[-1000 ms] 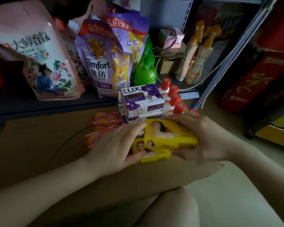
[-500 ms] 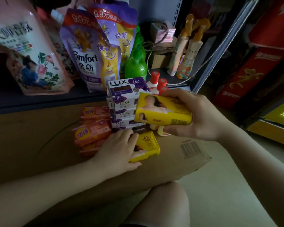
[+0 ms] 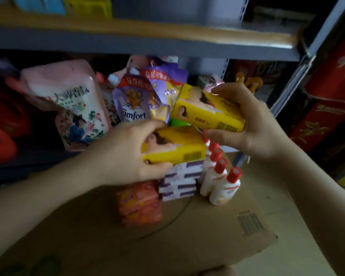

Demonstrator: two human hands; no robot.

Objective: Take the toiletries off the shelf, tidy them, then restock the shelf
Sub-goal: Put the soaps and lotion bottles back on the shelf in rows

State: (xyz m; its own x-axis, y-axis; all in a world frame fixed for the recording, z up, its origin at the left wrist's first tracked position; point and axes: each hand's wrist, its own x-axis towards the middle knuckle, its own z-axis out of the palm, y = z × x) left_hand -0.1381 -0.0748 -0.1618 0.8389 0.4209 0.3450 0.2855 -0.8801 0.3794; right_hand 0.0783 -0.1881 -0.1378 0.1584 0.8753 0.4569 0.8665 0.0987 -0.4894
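My left hand (image 3: 126, 156) grips a yellow soap box (image 3: 177, 146) just above a stack of purple-and-white soap boxes (image 3: 179, 182). My right hand (image 3: 253, 124) holds a second yellow soap box (image 3: 205, 112) higher up, in front of the lower shelf. Orange soap packs (image 3: 139, 204) lie left of the purple stack. Several white bottles with red caps (image 3: 221, 182) stand to its right. All of these rest on flattened cardboard (image 3: 108, 240) on the floor.
The lower shelf holds a pink refill pouch (image 3: 68, 102), purple Comfort pouches (image 3: 135, 100) and red jugs (image 3: 2, 132). A grey shelf board (image 3: 147, 46) runs overhead. Red cartons (image 3: 327, 108) stand at the right. My knee shows at the bottom edge.
My left hand picked up the second yellow soap box from the cardboard and raised it. My right hand lifted its box higher. The view tilted up, showing the upper shelf board.
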